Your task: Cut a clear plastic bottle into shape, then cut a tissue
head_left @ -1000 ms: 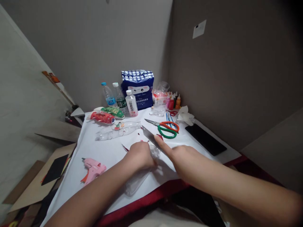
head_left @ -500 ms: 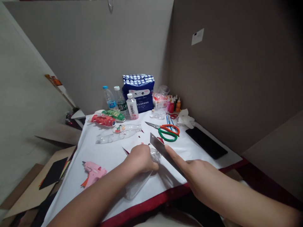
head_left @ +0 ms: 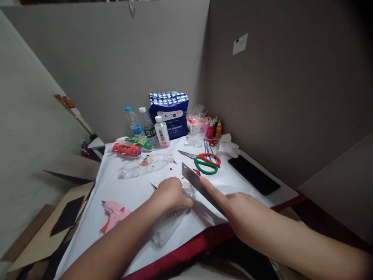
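My left hand (head_left: 172, 196) is wrapped round a clear plastic bottle (head_left: 164, 231) that lies on the white-covered table (head_left: 136, 194). The bottle's neck end points away from me, partly hidden by my fingers. In my right hand (head_left: 230, 206) is a knife (head_left: 201, 186) with a broad flat metal blade, its handle hidden in my grip. My index finger stretches along the blade, which slants over the table just right of the bottle's neck end. I cannot tell whether the blade touches the bottle. Beyond the blade lie scissors (head_left: 204, 160) with orange and green handles.
A pink glue gun (head_left: 115, 214) lies at the left. Further back are another clear bottle (head_left: 145, 165), red (head_left: 126, 149) and green (head_left: 140, 142) wrapped bottles, upright drink bottles (head_left: 162, 133) and a blue pack (head_left: 170, 112). To the right is a black flat object (head_left: 253, 175).
The view has shifted slightly. Both hands keep their holds, and the knife's tip sits a little further left and higher in the picture.
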`<state>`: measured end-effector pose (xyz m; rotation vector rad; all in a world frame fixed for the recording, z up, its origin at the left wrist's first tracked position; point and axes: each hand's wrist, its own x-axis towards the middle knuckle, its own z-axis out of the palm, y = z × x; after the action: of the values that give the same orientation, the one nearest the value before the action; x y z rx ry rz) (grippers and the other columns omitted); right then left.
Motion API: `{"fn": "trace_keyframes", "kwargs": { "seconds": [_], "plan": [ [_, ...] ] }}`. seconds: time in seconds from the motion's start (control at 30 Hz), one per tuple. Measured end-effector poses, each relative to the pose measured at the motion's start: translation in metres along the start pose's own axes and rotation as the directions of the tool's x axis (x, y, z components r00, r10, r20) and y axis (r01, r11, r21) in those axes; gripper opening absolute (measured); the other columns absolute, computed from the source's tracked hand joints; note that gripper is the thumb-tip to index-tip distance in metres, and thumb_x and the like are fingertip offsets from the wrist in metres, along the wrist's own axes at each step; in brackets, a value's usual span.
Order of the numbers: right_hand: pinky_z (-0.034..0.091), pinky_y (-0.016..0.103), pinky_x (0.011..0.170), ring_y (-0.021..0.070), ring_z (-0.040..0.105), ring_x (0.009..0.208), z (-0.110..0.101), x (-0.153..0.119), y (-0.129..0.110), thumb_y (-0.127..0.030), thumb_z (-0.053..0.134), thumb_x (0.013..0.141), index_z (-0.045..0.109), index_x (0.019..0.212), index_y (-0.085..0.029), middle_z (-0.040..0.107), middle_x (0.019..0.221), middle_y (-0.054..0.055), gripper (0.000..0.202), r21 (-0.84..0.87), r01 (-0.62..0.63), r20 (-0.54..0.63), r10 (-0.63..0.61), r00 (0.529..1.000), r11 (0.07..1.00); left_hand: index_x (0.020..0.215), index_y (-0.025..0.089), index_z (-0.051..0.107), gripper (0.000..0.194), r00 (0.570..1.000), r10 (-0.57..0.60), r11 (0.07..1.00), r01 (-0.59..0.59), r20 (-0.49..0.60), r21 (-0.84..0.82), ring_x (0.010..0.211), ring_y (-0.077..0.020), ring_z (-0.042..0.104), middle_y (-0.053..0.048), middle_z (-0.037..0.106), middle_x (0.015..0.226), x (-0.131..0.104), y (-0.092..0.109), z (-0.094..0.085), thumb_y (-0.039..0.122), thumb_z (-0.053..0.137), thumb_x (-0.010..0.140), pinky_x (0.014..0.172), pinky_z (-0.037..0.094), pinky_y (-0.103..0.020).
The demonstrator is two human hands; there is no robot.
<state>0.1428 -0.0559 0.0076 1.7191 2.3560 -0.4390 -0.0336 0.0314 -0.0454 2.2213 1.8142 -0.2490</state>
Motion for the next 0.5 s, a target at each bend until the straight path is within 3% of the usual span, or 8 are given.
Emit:
{"fn": "trace_keyframes", "kwargs": {
  "seconds": [0.13, 0.37, 0.5],
  "plan": [
    [0.032, 0.027, 0.05, 0.0258, 0.067, 0.067, -0.003, -0.003, -0.002, 0.006, 0.049, 0.061, -0.008, 0.149, -0.025, 0.071, 0.077, 0.008, 0.109, -0.061, -0.022, 0.042, 0.024, 0.999, 0.998, 0.076, 0.017, 0.069, 0.04, 1.0, 0.007, 1.0, -0.008, 0.013, 0.024, 0.07, -0.0259, 0.067, -0.01, 0.071, 0.078, -0.003, 0.006, -0.002, 0.049, 0.068, 0.052, 0.054, 0.047, -0.027],
    [0.037, 0.025, 0.054, 0.0246, 0.066, 0.077, -0.038, 0.062, -0.025, -0.003, 0.06, 0.067, 0.003, 0.151, -0.023, 0.069, 0.095, 0.013, 0.103, -0.073, 0.089, -0.081, -0.095, 0.992, 0.993, 0.085, 0.018, 0.069, 0.044, 0.999, 0.032, 0.999, -0.032, 0.003, 0.035, 0.071, -0.0246, 0.067, -0.009, 0.071, 0.081, -0.007, 0.007, -0.006, 0.05, 0.068, 0.056, 0.06, 0.047, -0.028],
    [0.035, 0.026, 0.052, 0.0242, 0.066, 0.071, -0.025, 0.045, -0.015, -0.001, 0.055, 0.07, 0.0, 0.15, -0.025, 0.07, 0.088, 0.012, 0.101, -0.01, 0.061, -0.073, -0.062, 0.995, 0.998, 0.086, 0.017, 0.069, 0.05, 0.999, 0.031, 0.998, -0.031, -0.005, 0.049, 0.074, -0.0264, 0.067, -0.011, 0.071, 0.084, -0.004, 0.002, -0.005, 0.053, 0.069, 0.052, 0.057, 0.047, -0.028]
  ]
}}
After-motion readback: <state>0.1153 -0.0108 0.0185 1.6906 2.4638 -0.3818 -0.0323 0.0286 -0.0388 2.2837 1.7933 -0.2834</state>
